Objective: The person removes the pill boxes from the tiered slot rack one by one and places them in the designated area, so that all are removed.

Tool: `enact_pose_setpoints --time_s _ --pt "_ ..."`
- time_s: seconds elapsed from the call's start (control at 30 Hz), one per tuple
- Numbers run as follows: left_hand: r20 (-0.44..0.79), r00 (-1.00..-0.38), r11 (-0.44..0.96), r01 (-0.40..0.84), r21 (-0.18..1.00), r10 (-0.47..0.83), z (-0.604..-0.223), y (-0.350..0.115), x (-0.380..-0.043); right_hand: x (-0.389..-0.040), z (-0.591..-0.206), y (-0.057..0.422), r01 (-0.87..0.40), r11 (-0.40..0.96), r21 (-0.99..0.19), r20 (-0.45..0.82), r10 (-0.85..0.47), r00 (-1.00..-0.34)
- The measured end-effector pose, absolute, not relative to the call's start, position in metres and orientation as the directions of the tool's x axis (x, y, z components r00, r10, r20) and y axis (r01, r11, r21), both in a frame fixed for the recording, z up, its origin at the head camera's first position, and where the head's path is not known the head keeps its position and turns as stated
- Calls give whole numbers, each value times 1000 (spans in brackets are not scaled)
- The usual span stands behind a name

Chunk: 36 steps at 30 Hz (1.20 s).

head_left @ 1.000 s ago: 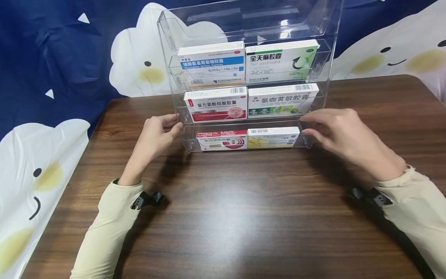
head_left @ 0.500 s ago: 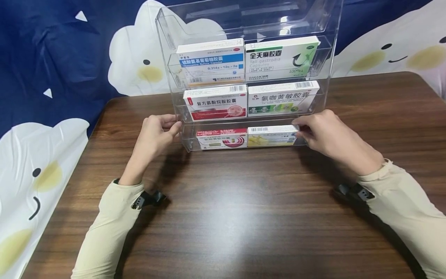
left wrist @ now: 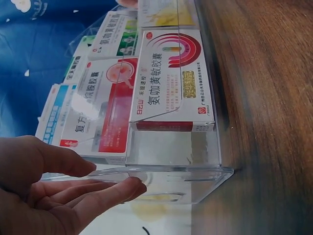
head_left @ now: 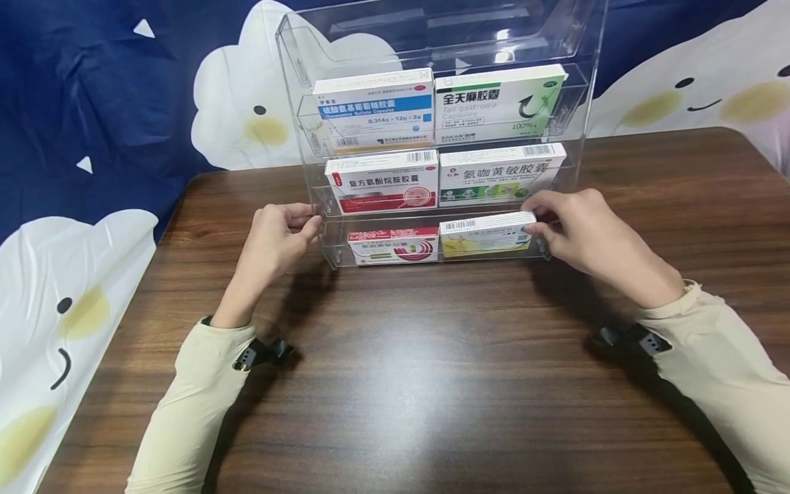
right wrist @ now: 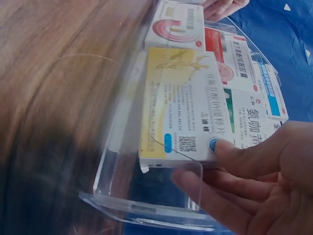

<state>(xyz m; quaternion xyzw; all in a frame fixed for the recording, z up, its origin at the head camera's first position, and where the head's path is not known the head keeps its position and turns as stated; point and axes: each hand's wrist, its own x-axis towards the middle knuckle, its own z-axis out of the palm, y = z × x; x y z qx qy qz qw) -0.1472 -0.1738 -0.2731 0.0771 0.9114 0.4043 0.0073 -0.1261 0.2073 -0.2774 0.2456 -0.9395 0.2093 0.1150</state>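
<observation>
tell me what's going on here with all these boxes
A person is handling a yellow-and-white box in the bottom row of a clear rack on a table. Their right grip holds it by its right end, and it sits slightly askew. Their left grip pinches the rack's left side wall. A red-and-white box stands beside it in that row, with four other boxes in the two rows above.

Brown wood-grain table (head_left: 395,412) was backed by navy cloth (head_left: 80,89) printed with smiley clouds (head_left: 37,288), its top kinda washed with glare (head_left: 401,363).
</observation>
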Motion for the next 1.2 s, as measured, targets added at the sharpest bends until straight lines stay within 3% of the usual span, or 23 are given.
enact_pose_setpoints --time_s 0.3,0.47,0.7,0.9,1.2 --pt "51 -989 665 131 735 139 -273 -175 -146 -122 -267 211 -488 793 -365 345 -372 -862" --pt "52 -989 668 132 732 138 -274 -175 -146 -121 -263 215 -464 780 -421 335 -342 -878" --pt "50 -989 674 132 727 139 -273 -174 -147 -120 -260 221 -434 716 -547 424 -210 -881" --pt "65 -988 681 143 718 140 -274 -174 -146 -122 -262 231 -325 535 -780 346 -64 -936" --pt "76 -988 678 150 720 137 -275 -173 -146 -116 -265 239 -219 468 -856 237 -20 -971"
